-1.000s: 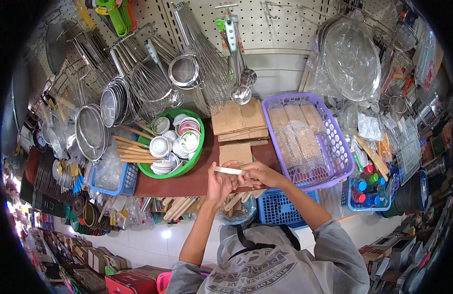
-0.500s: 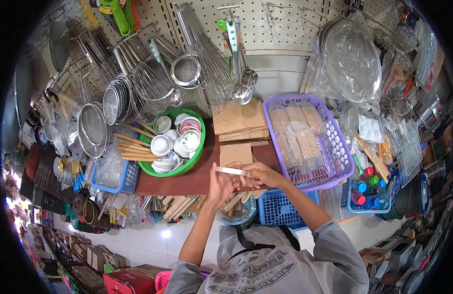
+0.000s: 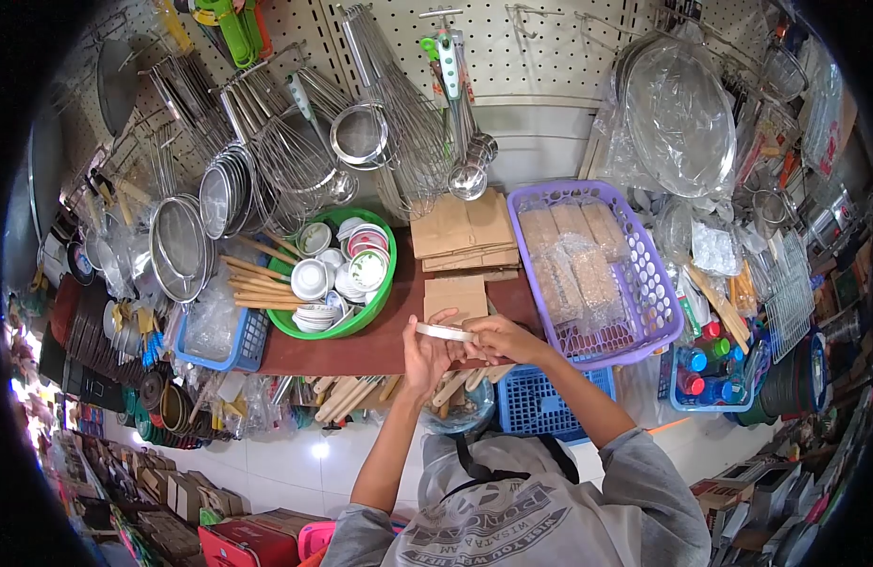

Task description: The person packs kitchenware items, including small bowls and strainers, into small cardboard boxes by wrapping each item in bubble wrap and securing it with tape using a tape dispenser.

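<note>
Between my two hands, over the front edge of the brown-red shelf, is a thin white roll of tape (image 3: 443,332), seen nearly edge-on. My left hand (image 3: 423,362) grips its left end, thumb on the near rim and fingers behind it. My right hand (image 3: 501,337) has its fingers closed at the right end; whether a loose strip is pinched there I cannot make out. Just beyond the hands lies a small piece of brown cardboard (image 3: 455,297). Behind it is a stack of folded brown cardboard (image 3: 463,227).
A green basin (image 3: 387,283) of small bowls and wooden-handled tools stands left. To the right, a purple basket (image 3: 656,326) holds bubble-wrapped packs. Whisks (image 3: 399,123) and strainers (image 3: 179,248) hang above. A blue basket (image 3: 550,402) sits below the shelf edge.
The white roll has tilted slightly, its left end still between thumb and fingers. My hands stay almost in place, with small finger shifts.
</note>
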Motion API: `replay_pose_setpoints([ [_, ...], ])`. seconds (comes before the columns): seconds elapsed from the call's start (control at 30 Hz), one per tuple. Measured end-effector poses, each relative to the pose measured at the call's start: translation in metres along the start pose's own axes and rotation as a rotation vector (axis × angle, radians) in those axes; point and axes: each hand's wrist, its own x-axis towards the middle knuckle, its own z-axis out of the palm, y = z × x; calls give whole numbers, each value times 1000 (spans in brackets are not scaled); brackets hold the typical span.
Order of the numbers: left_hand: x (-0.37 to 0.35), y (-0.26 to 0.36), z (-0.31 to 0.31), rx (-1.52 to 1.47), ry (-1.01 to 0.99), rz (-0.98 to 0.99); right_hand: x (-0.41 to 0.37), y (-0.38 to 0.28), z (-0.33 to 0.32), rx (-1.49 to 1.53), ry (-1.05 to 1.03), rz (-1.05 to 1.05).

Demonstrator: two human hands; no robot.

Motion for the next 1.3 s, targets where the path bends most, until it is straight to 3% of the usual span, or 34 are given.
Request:
replay_pose_setpoints([
  [0.13, 2, -9, -5, 128, 79, 73, -2, -8, 3, -8, 73, 11],
  [0.2, 3, -12, -4, 138, 152, 101, -1, -1, -6, -3, 14, 32],
  [0.4, -3, -3, -3, -7, -39, -12, -1, 0, -3, 17, -65, 38],
  [0.6, -3, -11, -7, 97, 17, 98, 1, 10, 0, 37, 20, 68],
  [0.7, -3, -13, 6, 249, 209, 225, 6, 24, -6, 45, -28, 78],
  [0.8, -2, -9, -2, 143, 159, 200, 3, 18, -3, 48, -70, 42],
  [0.9, -5, -2, -9, 13, -81, 90, 4, 13, -2, 34, -109, 17],
  [1.0, -12, 5, 8, 7, 39, 49, 7, 23, -5, -11, -109, 3],
  [1.2, -4, -11, -8, 170, 187, 265, 10, 27, 3, -43, -36, 36],
  [1.3, -2, -10, -18, 168, 183, 239, 11, 21, 2, -58, -84, 26],
])
